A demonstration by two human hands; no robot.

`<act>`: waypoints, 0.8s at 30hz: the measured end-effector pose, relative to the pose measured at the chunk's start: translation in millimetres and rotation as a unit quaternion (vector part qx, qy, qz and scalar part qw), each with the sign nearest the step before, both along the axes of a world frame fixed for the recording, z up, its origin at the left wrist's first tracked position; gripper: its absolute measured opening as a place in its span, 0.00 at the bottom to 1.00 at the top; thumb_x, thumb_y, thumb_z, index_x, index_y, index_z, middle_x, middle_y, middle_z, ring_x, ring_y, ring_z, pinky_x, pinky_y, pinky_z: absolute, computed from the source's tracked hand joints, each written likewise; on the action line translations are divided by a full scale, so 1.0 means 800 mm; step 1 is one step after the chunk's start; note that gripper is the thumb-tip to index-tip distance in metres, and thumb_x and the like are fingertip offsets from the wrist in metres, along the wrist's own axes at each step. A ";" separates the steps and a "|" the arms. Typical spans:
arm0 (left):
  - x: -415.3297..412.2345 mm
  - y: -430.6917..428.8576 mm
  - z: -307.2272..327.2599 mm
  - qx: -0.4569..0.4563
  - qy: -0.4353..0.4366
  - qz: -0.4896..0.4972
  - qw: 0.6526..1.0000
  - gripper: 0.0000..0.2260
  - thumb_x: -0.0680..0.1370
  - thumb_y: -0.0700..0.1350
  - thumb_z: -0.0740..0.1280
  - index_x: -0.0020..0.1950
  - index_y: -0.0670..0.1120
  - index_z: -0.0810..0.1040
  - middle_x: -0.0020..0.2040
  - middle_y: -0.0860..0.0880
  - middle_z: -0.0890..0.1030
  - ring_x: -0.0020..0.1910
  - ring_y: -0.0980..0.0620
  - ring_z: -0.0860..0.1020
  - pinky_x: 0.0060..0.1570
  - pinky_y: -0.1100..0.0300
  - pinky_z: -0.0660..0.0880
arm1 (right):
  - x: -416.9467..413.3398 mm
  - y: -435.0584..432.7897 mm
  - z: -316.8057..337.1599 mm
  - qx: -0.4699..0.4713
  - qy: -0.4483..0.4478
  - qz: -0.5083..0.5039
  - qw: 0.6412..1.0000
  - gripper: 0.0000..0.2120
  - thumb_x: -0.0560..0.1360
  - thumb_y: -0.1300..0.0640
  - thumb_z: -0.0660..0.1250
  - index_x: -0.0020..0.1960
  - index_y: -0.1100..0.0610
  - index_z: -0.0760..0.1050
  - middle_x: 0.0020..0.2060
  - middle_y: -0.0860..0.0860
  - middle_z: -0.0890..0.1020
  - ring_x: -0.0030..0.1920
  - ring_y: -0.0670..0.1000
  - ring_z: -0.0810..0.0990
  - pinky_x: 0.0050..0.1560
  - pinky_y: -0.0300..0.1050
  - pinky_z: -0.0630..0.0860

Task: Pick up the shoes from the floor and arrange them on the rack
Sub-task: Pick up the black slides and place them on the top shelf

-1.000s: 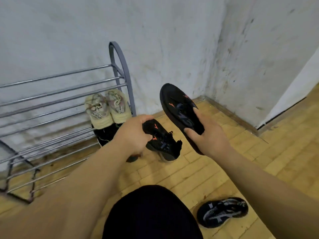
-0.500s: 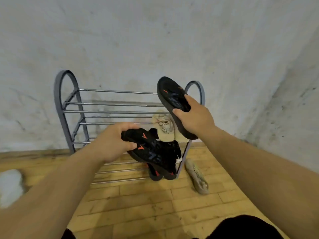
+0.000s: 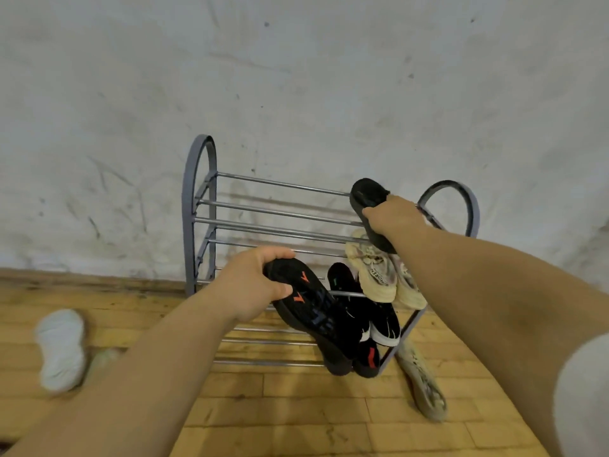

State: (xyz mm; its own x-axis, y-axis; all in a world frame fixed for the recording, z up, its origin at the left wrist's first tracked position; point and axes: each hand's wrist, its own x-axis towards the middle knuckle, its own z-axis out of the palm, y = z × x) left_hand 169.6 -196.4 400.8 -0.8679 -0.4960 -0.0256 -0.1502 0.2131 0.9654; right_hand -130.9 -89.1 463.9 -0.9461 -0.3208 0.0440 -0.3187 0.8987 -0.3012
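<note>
Holding a black trainer with orange sole marks (image 3: 316,315) sole up, the left grip (image 3: 253,285) is curled round its heel before the grey metal tube rack (image 3: 199,206). The right grip (image 3: 392,216) clamps a second black trainer (image 3: 367,196) at the rack's top bars, 2 o'clock. A beige laced pair (image 3: 375,275) sits on a middle tier. A white shoe (image 3: 61,349) lies on the wooden floor (image 3: 296,413) at 8 o'clock, a beige shoe (image 3: 425,387) at 4 o'clock.

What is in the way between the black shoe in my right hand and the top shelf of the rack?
Nothing visible. The black shoe in your right hand is right at the rack's top bars, which are bare; the beige pair sits lower down.
</note>
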 end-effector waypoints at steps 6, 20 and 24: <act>-0.006 -0.009 -0.002 0.018 0.003 0.000 1.000 0.25 0.74 0.32 0.73 0.64 0.57 0.80 0.58 0.50 0.84 0.57 0.50 0.82 0.59 0.53 0.80 | 0.055 0.030 0.027 -0.086 0.079 0.121 0.986 0.41 0.74 0.34 0.67 0.80 0.51 0.58 0.73 0.58 0.70 0.71 0.62 0.70 0.67 0.58 0.71; -0.006 0.044 0.028 0.301 0.115 -0.028 0.946 0.18 0.79 0.33 0.66 0.62 0.53 0.81 0.44 0.46 0.84 0.37 0.50 0.78 0.35 0.60 0.76 | 0.155 0.251 -0.052 -0.013 0.029 0.407 0.913 0.45 0.73 0.38 0.72 0.78 0.27 0.44 0.78 0.34 0.56 0.76 0.43 0.57 0.76 0.48 0.61; -0.022 0.076 0.036 0.307 0.132 -0.028 0.942 0.18 0.79 0.35 0.66 0.63 0.54 0.80 0.49 0.45 0.82 0.40 0.49 0.78 0.35 0.60 0.77 | 0.135 0.284 -0.042 -0.078 0.040 0.389 0.917 0.43 0.74 0.45 0.75 0.80 0.32 0.52 0.73 0.35 0.65 0.72 0.42 0.64 0.72 0.48 0.66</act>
